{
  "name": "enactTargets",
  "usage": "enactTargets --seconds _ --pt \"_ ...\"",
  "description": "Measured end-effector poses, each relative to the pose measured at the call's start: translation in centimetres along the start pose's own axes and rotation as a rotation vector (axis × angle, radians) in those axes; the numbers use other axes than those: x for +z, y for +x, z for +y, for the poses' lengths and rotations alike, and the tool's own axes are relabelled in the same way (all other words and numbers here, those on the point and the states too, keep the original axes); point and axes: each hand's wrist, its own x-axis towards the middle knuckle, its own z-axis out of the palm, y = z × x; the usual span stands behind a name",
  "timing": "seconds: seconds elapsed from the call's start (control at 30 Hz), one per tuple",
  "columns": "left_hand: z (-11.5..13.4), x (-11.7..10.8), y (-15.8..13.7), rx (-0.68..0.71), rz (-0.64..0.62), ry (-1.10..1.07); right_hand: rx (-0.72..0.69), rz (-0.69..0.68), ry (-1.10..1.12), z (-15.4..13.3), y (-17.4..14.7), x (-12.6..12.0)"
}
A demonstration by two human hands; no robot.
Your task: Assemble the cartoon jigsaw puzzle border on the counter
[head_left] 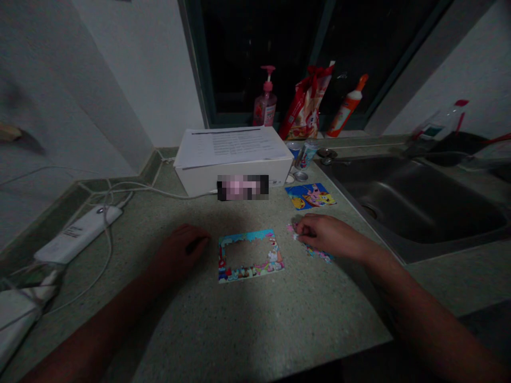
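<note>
A jigsaw puzzle frame (248,273) lies flat on the counter, its colourful cartoon border joined around a bare middle. Left of it, my left hand (179,251) rests on the counter with its fingers curled together and no object visible in them. My right hand (325,234) is over a small heap of loose puzzle pieces (318,254) to the right of the frame. Its thumb and fingers are pinched at a pale puzzle piece (295,236); the hand partly covers the heap. Behind the right hand lies a cartoon picture card (311,196), blue and yellow.
A white box (235,173) with printed paper on top stands behind, a blurred phone-like device (242,188) leaning against it. Cans (306,155) stand beside the box. A metal sink (419,202) is at right. At left lie a power strip (80,234) and cables.
</note>
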Motion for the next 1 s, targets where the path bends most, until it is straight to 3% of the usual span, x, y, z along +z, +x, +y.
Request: enactTargets --seconds 1.0 --pt "0.22 -0.13 0.08 -0.007 0.009 -0.022 -0.013 0.0 0.019 0.25 0.18 0.39"
